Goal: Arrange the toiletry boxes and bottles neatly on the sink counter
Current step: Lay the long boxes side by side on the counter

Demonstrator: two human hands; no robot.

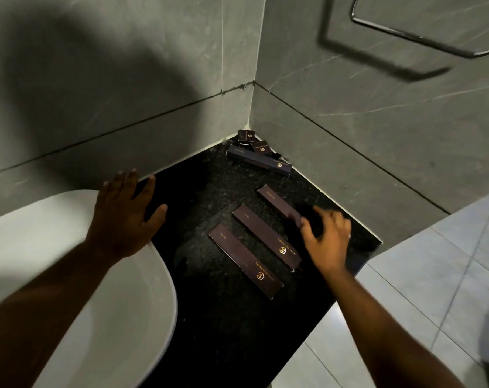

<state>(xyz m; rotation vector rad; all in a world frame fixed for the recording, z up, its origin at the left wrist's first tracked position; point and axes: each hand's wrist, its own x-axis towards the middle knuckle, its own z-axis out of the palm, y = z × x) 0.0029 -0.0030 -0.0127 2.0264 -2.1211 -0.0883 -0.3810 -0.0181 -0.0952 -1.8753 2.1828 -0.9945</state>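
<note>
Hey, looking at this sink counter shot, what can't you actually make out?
Head view only:
- Right hand: motion-blurred; whether it touches the far long box is unclear, and it hides that box's near end.
- Corner pile: small and dark; box count uncertain.
- Lettering on the two near long boxes: too small to read reliably.
- Sink: left side cut off by the frame edge and covered by the left hand and its arm.
- Bottles: none visible.

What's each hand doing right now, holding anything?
Left hand: open, flat, holding nothing, over the basin rim.
Right hand: open, fingers curled, blurred, at the end of a long box; no grip seen.
</note>
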